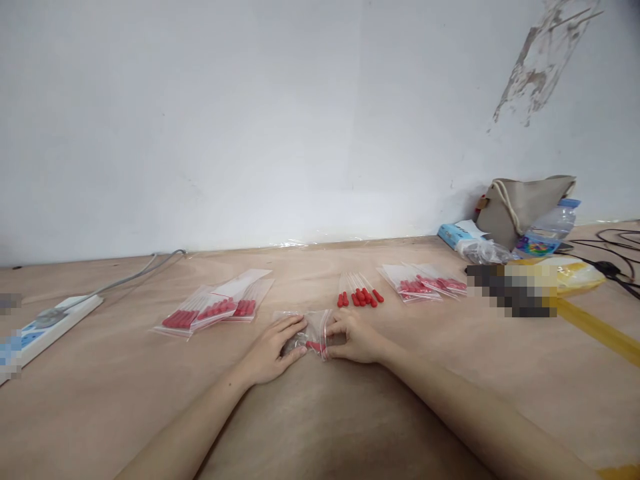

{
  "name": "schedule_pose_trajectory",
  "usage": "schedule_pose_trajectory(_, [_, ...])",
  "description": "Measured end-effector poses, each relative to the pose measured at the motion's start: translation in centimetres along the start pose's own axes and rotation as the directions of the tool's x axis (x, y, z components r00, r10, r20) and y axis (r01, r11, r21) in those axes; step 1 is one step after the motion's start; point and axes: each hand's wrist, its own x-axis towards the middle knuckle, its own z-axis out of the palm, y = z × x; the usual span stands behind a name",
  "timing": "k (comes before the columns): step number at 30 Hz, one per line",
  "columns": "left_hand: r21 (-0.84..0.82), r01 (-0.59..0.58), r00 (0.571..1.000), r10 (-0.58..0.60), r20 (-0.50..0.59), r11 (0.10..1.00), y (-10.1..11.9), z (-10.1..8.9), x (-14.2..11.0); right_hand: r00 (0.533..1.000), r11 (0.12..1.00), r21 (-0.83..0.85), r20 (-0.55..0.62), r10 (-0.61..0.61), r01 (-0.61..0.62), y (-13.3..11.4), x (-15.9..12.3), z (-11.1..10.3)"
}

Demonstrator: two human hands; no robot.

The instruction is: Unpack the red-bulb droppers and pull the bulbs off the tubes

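Note:
A clear zip-lock bag [316, 327] lies on the table in front of me, with a red-bulbed dropper [315, 347] showing through it. My left hand [277, 347] holds the bag's left side, thumb and fingers on either side of it. At the right end, my right hand [353, 337] pinches the bag's zip edge between thumb and fingers. Just beyond the right hand lies a loose group of droppers [363, 297], red bulbs towards me and thin clear stems pointing away. How many droppers are inside the held bag is hidden by my hands and the plastic.
Filled bags of droppers [215, 310] overlap on the left; more filled bags [423, 283] lie on the right. A power strip [60, 327] with a grey cable stands far left. Right of these are a tissue pack [457, 235], a grey bag [530, 200], a plastic bottle [555, 223] and black cables.

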Motion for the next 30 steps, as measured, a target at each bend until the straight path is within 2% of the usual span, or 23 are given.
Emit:
schedule_pose_trajectory(3, [0.009, -0.005, 1.0, 0.005, 0.003, 1.0, 0.1, 0.0, 0.0, 0.999, 0.998, 0.047, -0.008, -0.035, 0.036, -0.3, 0.3, 0.3])
schedule_pose_trajectory(5, [0.015, 0.002, 1.0, -0.002, 0.006, 1.0, 0.0, 0.0, 0.1, 0.998, 0.996, 0.077, -0.049, 0.038, -0.035, -0.3, 0.3, 0.2])
schedule_pose_trajectory(7, [0.018, 0.013, 1.0, -0.013, 0.003, 1.0, -0.1, 0.1, 0.0, 0.982, 0.98, 0.132, -0.095, 0.163, -0.15, 0.0, 0.1, -0.3])
schedule_pose_trajectory(10, [0.043, 0.02, 0.999, -0.019, -0.026, 0.999, -0.1, 0.2, -0.1, 0.941, 0.914, 0.309, -0.127, 0.314, -0.263, 0.9, -0.6, -2.0])
schedule_pose_trajectory(13, [0.157, 0.108, 0.989, -0.09, -0.116, 0.982, 0.3, -0.1, -0.1, 0.911, 0.858, 0.449, -0.192, 0.365, -0.249, 2.3, -1.7, -4.8])
schedule_pose_trajectory(15, [0.25, 0.229, 0.963, -0.181, -0.198, 0.941, 0.8, -0.6, 0.1, 0.85, 0.849, 0.477, -0.327, 0.413, -0.229, 3.2, -2.4, -6.7])
schedule_pose_trajectory(17, [0.295, 0.316, 0.932, -0.238, -0.273, 0.902, 1.0, -1.1, 0.4, 0.749, 0.879, 0.425, -0.505, 0.429, -0.217, 4.1, -2.8, -7.9])
schedule_pose_trajectory(19, [0.284, 0.272, 0.938, -0.188, -0.29, 0.919, 0.9, -1.4, 0.9, 0.662, 0.913, 0.324, -0.631, 0.404, -0.248, 5.0, -3.1, -8.3])
schedule_pose_trajectory(21, [0.254, 0.11, 0.978, -0.059, -0.201, 0.961, 0.3, -1.3, 1.4, 0.627, 0.924, 0.236, -0.68, 0.379, -0.302, 5.8, -3.2, -7.7])
schedule_pose_trajectory(23, [0.206, -0.033, 0.999, 0.041, -0.036, 0.978, -0.5, -0.9, 1.6, 0.638, 0.92, 0.189, -0.672, 0.376, -0.342, 6.5, -3.3, -6.8])
schedule_pose_trajectory(25, [0.16, -0.057, 0.993, 0.04, 0.108, 0.985, -1.0, -0.2, 1.6, 0.678, 0.919, 0.154, -0.634, 0.373, -0.362, 7.0, -3.5, -5.8])
schedule_pose_trajectory(26, [0.144, -0.036, 0.99, 0.015, 0.144, 0.989, -1.2, 0.1, 1.6, 0.701, 0.92, 0.129, -0.611, 0.368, -0.37, 7.2, -3.5, -5.5])
schedule_pose_trajectory(28, [0.124, 0.034, 0.99, -0.05, 0.132, 0.992, -1.1, 0.6, 1.5, 0.743, 0.922, 0.061, -0.573, 0.346, -0.383, 7.3, -3.6, -5.1])
schedule_pose_trajectory(30, [0.091, 0.112, 0.993, -0.114, 0.014, 0.989, -0.9, 0.7, 1.5, 0.785, 0.924, -0.016, -0.532, 0.316, -0.383, 7.3, -3.7, -5.0])
